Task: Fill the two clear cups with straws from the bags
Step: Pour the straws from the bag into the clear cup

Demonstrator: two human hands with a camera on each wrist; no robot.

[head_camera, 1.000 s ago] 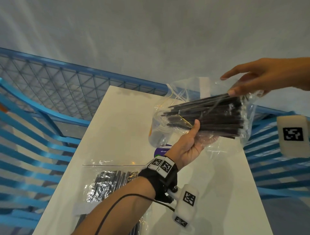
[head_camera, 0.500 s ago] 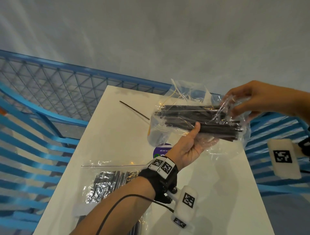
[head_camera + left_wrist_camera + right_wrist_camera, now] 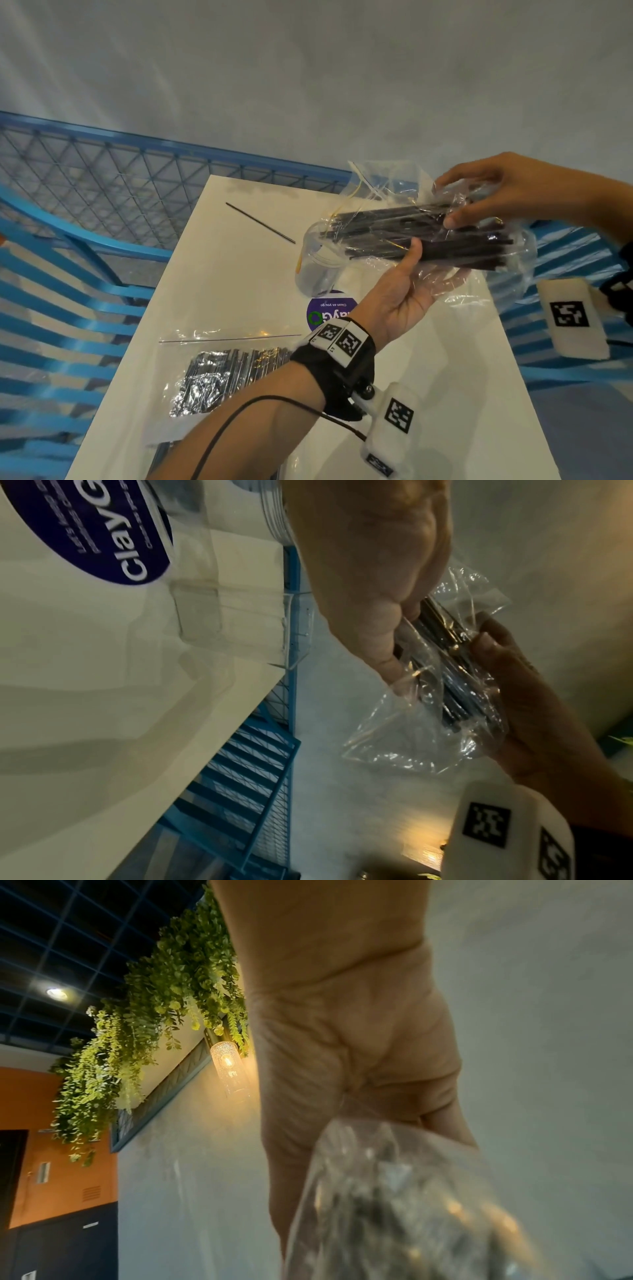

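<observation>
Now the left hand [image 3: 399,294] cradles the crinkled clear plastic bag of black straws [image 3: 424,236] from below, thumb clamped over it, above the table's far right; the right hand [image 3: 507,195] pinches its right end. Next, I judge, straws must slide toward the clear plastic cup [image 3: 317,265] beneath.

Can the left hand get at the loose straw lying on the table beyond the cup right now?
Probably not yet: the left hand grips the bag of black straws from below. The loose straw lies uncovered on the table, left of the clear cup.
</observation>
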